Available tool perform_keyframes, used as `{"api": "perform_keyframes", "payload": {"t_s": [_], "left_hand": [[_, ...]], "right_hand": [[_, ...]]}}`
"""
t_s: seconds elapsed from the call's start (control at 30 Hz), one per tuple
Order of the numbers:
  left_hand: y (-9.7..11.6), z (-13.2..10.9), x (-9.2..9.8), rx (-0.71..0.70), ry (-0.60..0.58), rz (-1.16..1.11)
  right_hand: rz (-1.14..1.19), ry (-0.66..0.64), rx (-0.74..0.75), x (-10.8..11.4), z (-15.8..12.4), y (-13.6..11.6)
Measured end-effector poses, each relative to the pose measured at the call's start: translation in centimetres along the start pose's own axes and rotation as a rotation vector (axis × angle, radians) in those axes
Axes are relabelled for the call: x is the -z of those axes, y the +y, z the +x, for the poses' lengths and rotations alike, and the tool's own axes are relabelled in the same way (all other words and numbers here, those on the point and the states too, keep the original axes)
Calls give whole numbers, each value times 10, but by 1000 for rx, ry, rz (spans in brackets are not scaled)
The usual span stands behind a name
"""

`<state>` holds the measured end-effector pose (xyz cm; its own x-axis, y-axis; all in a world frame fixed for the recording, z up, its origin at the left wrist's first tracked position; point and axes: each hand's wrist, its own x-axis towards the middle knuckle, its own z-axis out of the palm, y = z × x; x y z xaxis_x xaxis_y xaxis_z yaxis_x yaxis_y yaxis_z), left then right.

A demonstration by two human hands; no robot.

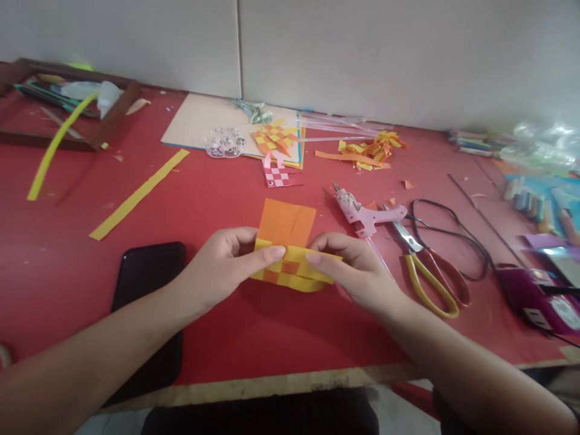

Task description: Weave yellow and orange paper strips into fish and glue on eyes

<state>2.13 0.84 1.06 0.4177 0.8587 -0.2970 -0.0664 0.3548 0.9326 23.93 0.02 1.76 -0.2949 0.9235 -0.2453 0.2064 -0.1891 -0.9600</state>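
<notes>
Between my two hands is an orange and yellow woven paper piece [290, 219], held above the red table. Its upper part is plain orange, and yellow strips cross the lower part in a checker pattern. My left hand [235, 257] pinches the left edge, thumb on top of the paper. On the other side my right hand [351, 263] grips a yellow strip near its right end, thumb in front. The fingers behind the paper are partly hidden. A loose yellow strip [140, 194] lies to the left, and a checkered pink paper fish [275, 172] lies just beyond the piece.
Right of my hands lie a pink glue gun [368, 216] and scissors [430, 275]. A black phone [149, 272] is under my left forearm. Farther back are paper sheets [194, 121], googly eyes [224, 143], orange-yellow scraps [378, 147] and a wooden frame [102, 130]. A purple device [539, 299] sits far right.
</notes>
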Motion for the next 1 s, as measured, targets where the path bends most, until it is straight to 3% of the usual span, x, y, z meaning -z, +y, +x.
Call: {"api": "perform_keyframes", "payload": {"t_s": [0.13,0.3,0.43,0.57,0.63,0.9,1.0], "left_hand": [[-1,0,-1,6,-20,-35],[1,-1,-3,65,-48,61],[2,-2,-4,99,-43,131],[1,-1,-4,94,-29,144],[1,0,-5,78,-27,137],[4,-5,-9,-73,161,259],[5,-7,-12,-137,199,287]], "right_hand": [[8,142,66,1,4,5],[-203,333,222,-1,1,7],[-568,383,491,1,-3,7],[-781,404,876,6,-2,8],[-873,439,988,8,0,8],[-945,584,1252,9,-2,8],[-949,591,1269,11,-5,6]]}}
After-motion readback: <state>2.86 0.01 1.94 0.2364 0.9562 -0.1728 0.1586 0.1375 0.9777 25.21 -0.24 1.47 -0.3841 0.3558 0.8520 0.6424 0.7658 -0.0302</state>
